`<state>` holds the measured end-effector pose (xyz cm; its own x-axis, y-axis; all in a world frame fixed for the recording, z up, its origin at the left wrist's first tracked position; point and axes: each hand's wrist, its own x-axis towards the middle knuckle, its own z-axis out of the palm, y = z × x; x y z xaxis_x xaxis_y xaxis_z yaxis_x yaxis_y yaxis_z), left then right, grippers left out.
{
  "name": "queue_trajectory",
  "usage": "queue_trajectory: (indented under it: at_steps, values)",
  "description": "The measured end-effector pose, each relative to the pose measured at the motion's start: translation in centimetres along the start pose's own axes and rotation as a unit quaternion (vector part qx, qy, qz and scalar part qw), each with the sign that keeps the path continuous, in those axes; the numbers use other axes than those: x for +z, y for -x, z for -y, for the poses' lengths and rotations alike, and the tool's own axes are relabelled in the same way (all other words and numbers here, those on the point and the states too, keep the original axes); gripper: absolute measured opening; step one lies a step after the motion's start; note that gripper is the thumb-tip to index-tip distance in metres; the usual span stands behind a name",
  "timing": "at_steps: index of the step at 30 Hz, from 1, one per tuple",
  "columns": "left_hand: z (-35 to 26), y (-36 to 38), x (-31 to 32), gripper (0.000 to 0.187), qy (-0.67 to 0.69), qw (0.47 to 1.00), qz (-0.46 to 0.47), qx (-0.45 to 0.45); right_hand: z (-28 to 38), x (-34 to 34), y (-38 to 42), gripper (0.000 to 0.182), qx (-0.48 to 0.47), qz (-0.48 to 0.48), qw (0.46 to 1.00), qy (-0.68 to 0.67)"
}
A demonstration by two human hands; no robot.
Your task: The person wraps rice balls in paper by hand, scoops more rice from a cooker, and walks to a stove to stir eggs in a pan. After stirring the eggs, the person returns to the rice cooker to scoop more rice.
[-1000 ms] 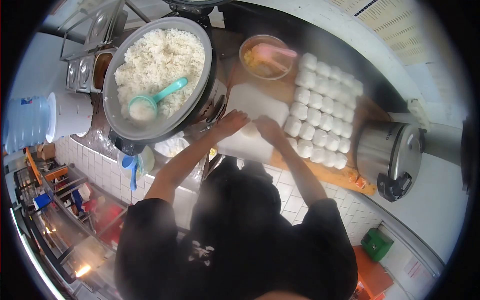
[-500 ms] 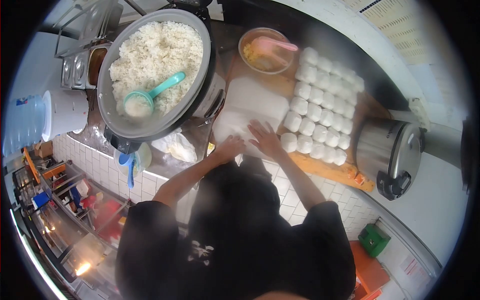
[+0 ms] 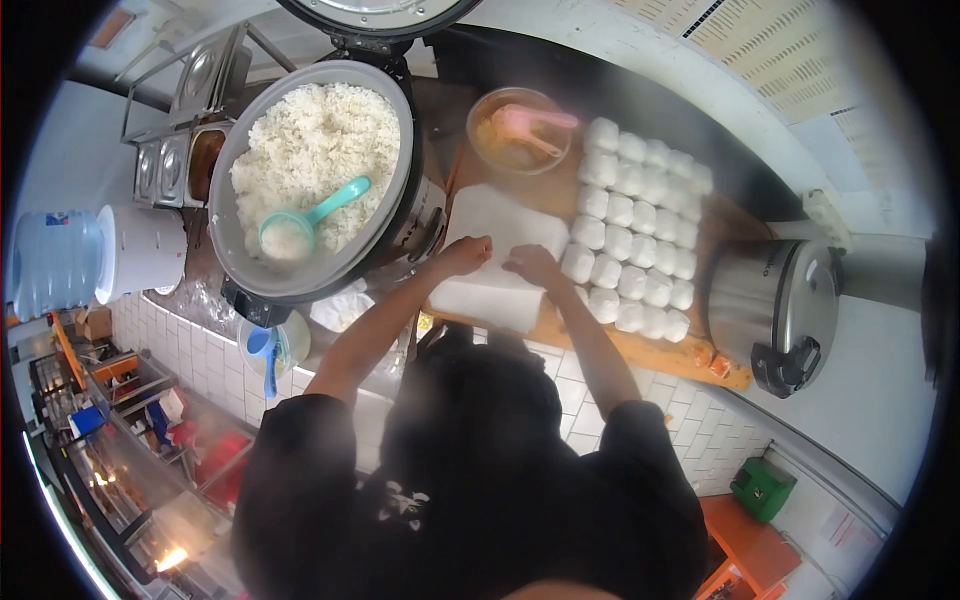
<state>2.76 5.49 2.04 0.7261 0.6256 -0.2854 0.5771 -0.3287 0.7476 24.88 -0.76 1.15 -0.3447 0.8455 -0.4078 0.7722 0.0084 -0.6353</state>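
Observation:
My left hand (image 3: 465, 256) is closed, fingers curled at the white paper sheets (image 3: 490, 305) lying on the wooden board. Facing it a short way to the right, my right hand (image 3: 534, 264) is also closed, its fingertips pinched at the paper. The top sheet appears gripped between both hands, though the fingertips are small and hazy. Left of the paper stands a big cooker of white rice (image 3: 330, 125), with a turquoise scoop (image 3: 318, 212) resting in it. Rows of white wrapped bundles (image 3: 640, 245) sit right of my right hand.
Behind the paper is a bowl (image 3: 485, 150) with yellowish food and a pink utensil (image 3: 530, 122). A closed steel cooker (image 3: 755, 295) stands at the right. Near the front left edge are a tub with a blue-handled scoop (image 3: 264, 350) and a crumpled white bag (image 3: 340, 310). Steam hazes the view.
Both hands have moved up over the paper, and the right hand's spread fingers have closed. The paper's outline has shifted. The camera view has tilted, showing more of the rice cooker's lid.

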Motion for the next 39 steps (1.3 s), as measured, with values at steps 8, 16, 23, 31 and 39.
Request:
queue_trajectory:
  at_steps: [8, 16, 23, 31, 39]
  values:
    - [1.1, 0.8, -0.4, 0.019, 0.018, 0.998, -0.006, -0.058, -6.3, 1.9, -1.6, 0.021, -0.069, -0.020, 0.997, -0.019]
    - [1.4, 1.2, 1.9, 0.019, -0.204, 0.972, -0.112, -0.026, 1.4, 2.0, 0.6, 0.019, 0.070, -0.194, 0.970, 0.128]
    - [1.2, 1.3, 1.8, 0.016, -0.287, 0.957, -0.031, -0.021, 0.6, 3.9, 1.8, 0.008, 0.030, -0.195, 0.972, 0.132]
    - [0.2, 7.3, 3.0, 0.026, -0.226, 0.959, -0.130, 0.114, 1.8, 4.0, 6.7, 0.020, -0.089, -0.243, 0.959, 0.116]
    - [2.8, 3.3, 2.4, 0.026, -0.149, 0.988, -0.022, -0.027, -1.3, 2.2, 3.7, 0.020, 0.010, -0.108, 0.994, 0.031]
